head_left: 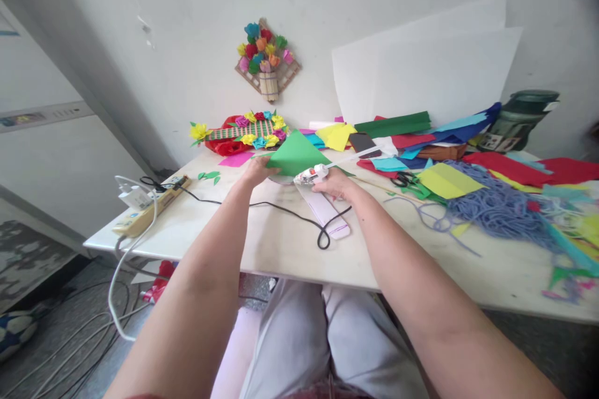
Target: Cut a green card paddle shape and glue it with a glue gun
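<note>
My left hand (256, 169) pinches the left edge of a green paper triangle (296, 154) held just above the white table (281, 243). To its right, my right hand (334, 184) is wrapped round a white glue gun (312, 174), whose nozzle points left toward the lower edge of the green paper. The gun's black cord (299, 217) trails across the table toward a power strip. A white ruler-like strip (327, 215) lies under my right hand.
A power strip (150, 207) with a white charger sits at the table's left edge. Paper flower pieces (243, 132) stand at the back, another hangs on the wall (266, 59). Coloured paper sheets (412, 137), scissors (406, 181), blue yarn (496, 206) and a dark jar (521, 115) crowd the right.
</note>
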The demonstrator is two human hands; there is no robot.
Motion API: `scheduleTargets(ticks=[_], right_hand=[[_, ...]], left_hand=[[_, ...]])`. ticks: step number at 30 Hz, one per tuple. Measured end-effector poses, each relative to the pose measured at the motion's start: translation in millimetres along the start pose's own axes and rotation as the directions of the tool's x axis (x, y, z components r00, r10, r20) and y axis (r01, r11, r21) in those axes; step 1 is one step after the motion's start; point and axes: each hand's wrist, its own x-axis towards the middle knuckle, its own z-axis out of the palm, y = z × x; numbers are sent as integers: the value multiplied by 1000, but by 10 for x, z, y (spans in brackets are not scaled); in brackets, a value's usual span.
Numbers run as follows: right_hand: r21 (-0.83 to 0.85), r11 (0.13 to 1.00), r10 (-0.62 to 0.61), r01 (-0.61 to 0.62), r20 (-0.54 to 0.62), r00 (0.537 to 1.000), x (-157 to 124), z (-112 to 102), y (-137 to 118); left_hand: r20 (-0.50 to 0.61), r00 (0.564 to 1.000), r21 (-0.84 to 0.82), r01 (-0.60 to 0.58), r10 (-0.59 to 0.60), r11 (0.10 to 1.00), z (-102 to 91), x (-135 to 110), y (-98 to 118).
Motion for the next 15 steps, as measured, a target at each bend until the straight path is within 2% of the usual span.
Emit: scheduleTargets(ticks=[4,7,11,15], right_hand=[[-48,998,-30,30,-4,1000,2,3,7],[-53,997,-61,59,-19,998,5,11,9],[-66,994,-91,91,7,996,10,6,7],[-67,994,-88,88,-1,996,20,-2,19]], left_hand=[[9,1000,77,-21,20,997,-24,6,55],[43,999,102,-27,23,994,-45,-62,198],[149,987,136,-87,66,987,-56,-162,410],[149,986,122,-90,72,988,-34,-179,453]])
